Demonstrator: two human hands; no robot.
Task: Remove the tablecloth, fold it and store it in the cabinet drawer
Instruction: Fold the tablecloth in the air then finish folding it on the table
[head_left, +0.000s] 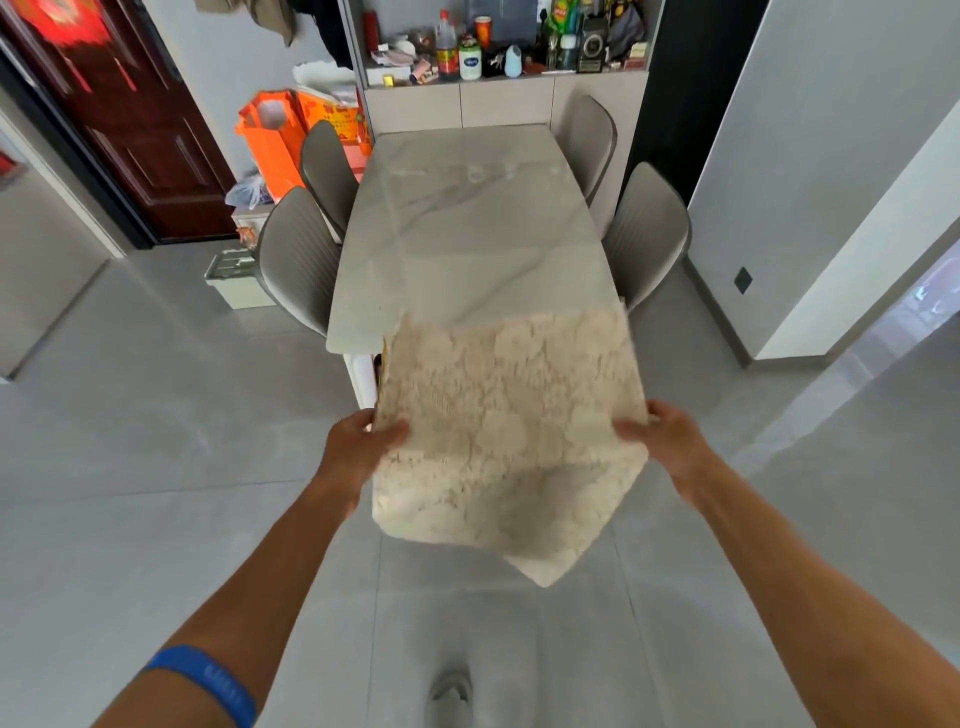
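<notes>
A cream lace tablecloth (509, 431), folded into a rough rectangle, is held up in the air in front of the near end of the grey marble table (467, 223). My left hand (358, 441) grips its left edge with the thumb on top. My right hand (660, 436) grips its right edge the same way. The cloth's lower corner hangs down toward the floor. The cabinet (504, 98) stands behind the table's far end, with flat beige fronts below a cluttered shelf.
Two grey chairs (301, 260) stand on the table's left side and two more chairs (647, 234) on its right. Orange bags (275, 140) and a dark red door (130, 114) are at the back left. A white wall corner (831, 208) juts in at right.
</notes>
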